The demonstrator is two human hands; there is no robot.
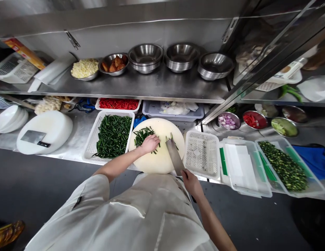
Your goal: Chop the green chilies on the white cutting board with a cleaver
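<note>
A round white cutting board [154, 162] lies in front of me. My left hand [150, 143] rests on a pile of cut green vegetable pieces [141, 135] on the board, its fingers together over the pieces. My right hand [190, 180] is closed round the handle of a cleaver [175, 156], whose blade lies over the right part of the board. A few green pieces [170, 137] are by the blade tip. Left of the board, a white basket [91, 139] holds long green vegetables [113, 134]. An unfilled white basket [202, 153] stands to the right.
Further right are a clear container [242, 167] and a tub of chopped greens [284, 165]. Another cleaver [34, 137] lies on a thick round board [57, 130] at left. Red peppers [118, 104] sit behind. Steel bowls [145, 55] line the shelf [141, 87] above.
</note>
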